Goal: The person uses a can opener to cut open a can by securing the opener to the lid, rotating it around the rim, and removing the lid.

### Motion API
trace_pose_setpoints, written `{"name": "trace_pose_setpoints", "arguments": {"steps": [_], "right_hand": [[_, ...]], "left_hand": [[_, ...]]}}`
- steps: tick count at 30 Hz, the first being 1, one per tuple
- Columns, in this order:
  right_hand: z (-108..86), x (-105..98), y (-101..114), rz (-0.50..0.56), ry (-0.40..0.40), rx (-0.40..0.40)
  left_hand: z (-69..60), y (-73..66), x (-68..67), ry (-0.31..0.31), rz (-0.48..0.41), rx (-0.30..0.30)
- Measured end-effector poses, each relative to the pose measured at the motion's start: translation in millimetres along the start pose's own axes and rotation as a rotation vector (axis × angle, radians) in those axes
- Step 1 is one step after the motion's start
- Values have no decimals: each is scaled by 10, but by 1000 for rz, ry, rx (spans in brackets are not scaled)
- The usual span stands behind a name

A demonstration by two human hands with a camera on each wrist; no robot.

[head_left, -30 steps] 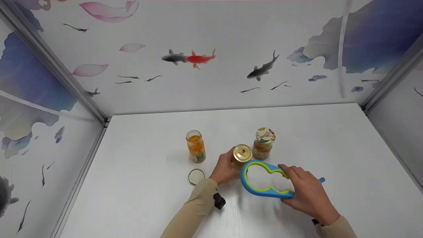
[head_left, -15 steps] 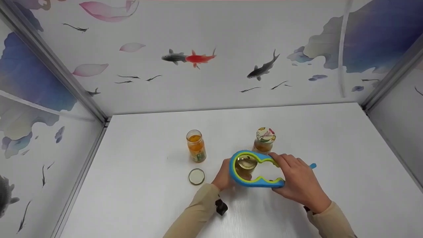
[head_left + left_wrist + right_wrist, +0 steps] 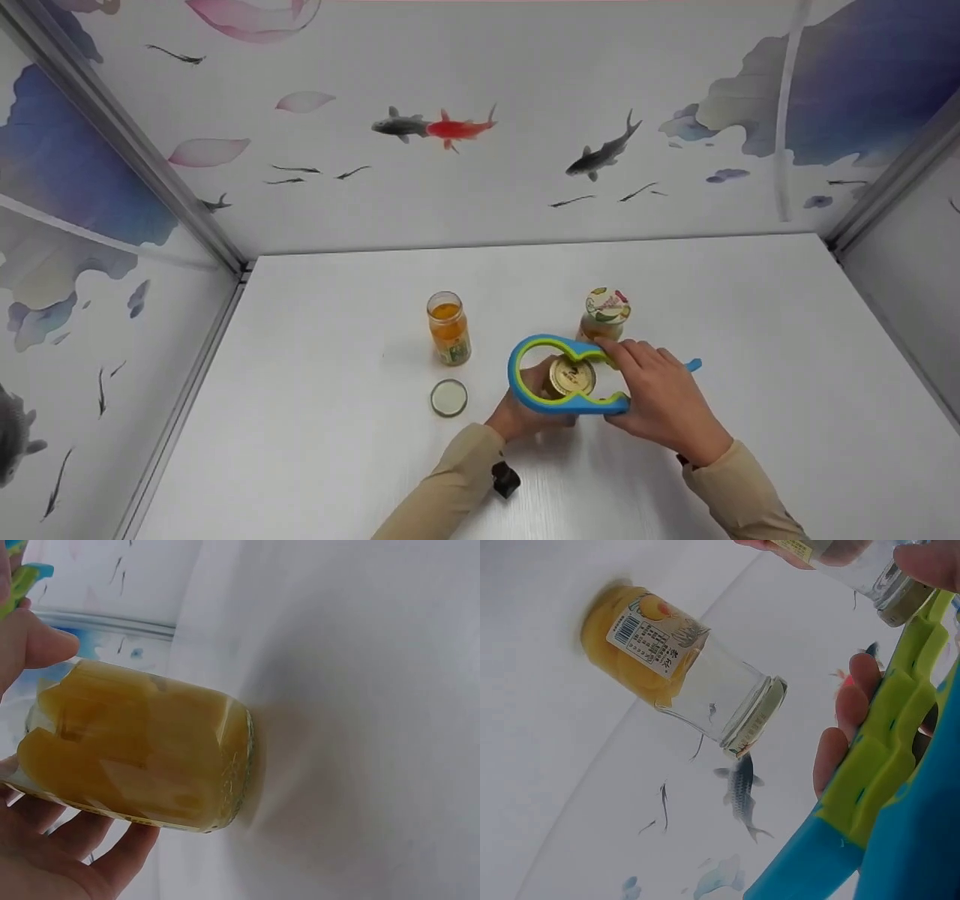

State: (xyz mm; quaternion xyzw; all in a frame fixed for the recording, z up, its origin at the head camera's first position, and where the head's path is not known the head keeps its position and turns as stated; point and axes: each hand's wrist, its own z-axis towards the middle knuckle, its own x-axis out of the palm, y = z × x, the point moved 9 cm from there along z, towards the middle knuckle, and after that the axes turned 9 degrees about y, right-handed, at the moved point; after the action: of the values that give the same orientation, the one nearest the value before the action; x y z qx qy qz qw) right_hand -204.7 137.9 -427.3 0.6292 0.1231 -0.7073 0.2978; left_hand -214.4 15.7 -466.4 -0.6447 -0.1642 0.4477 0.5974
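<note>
My left hand (image 3: pixel 525 411) grips a glass jar of yellow fruit (image 3: pixel 142 746), thumb on one side and fingers on the other. The jar's gold lid (image 3: pixel 572 376) shows inside the loop of a blue-and-green jar opener (image 3: pixel 570 406). My right hand (image 3: pixel 664 394) holds that opener by its two arms, fingers curled round the green inner side (image 3: pixel 877 742). The lid lies between the opener's notches; whether they touch it I cannot tell. In the left wrist view the jar's base is close to the table, and contact is unclear.
Just behind the opener stands a capped fruit jar (image 3: pixel 606 309) with a patterned lid. To the left is an uncapped jar (image 3: pixel 450 334) with orange contents, and a loose lid (image 3: pixel 449 398) lies before it. Patterned panels (image 3: pixel 480 195) enclose the white table (image 3: pixel 322 360).
The opener has moved left and away from me, and its loop now surrounds the gold lid in the head view. The held jar has shifted slightly right and toward me.
</note>
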Motion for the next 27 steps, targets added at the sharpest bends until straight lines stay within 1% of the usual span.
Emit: {"name": "trace_pose_setpoints", "arguments": {"steps": [1,2,3,4,5,6,8,10,11,16,20,25,27], "right_hand": [[8,9,-4,1,6,3],[15,17,-7,2,10,6],[20,22,-8,5,12,7],[25,24,-8,9,13,8],[30,25,-6,12,12,7],[34,26,-3,15,11,5],[42,27,6,22,10,-1],[50,33,17,29,12,-7],[54,38,25,31,14,-12],[69,57,57,38,17,-25],[82,67,69,38,18,-24],[108,89,87,19,35,-19],[117,90,97,7,34,-21]], "left_hand": [[63,179,63,-16,3,-42],[109,313,98,-43,33,-61],[128,371,112,-64,65,-60],[141,428,130,-55,87,-47],[135,459,137,-42,83,-24],[132,464,142,-31,94,1],[116,462,143,-13,82,23],[109,509,159,-2,32,20],[103,508,161,1,18,19],[97,484,169,-7,27,27],[89,469,163,-14,16,40],[76,479,168,-23,-16,19],[76,490,178,-7,-20,14]]}}
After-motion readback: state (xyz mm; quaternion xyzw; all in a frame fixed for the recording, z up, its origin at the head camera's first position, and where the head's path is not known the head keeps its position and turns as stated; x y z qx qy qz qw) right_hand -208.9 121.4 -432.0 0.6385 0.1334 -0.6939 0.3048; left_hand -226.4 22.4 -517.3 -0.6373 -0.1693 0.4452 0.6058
